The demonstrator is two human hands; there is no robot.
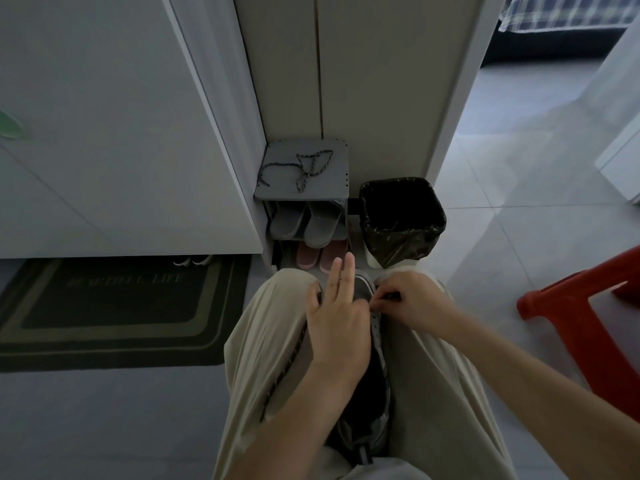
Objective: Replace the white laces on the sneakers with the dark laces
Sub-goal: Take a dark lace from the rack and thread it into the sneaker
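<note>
A grey sneaker (377, 341) lies between my knees on my lap, toe pointing away from me. My left hand (337, 317) rests on its left side with two fingers stretched out over the toe. My right hand (408, 303) pinches the dark tip of a lace at the eyelet row near the toe. A dark speckled lace (282, 372) trails down over my left thigh. A second dark lace (304, 166) lies loose on top of the small grey shoe rack (332, 194). Most of the sneaker's tongue is hidden under my left hand.
The shoe rack holds grey slippers (304, 221) and pink slippers (320, 256) below. A bin with a black liner (401, 220) stands right of it. A red plastic stool (588, 327) is at my right. A dark doormat (114, 306) lies left, under a white door.
</note>
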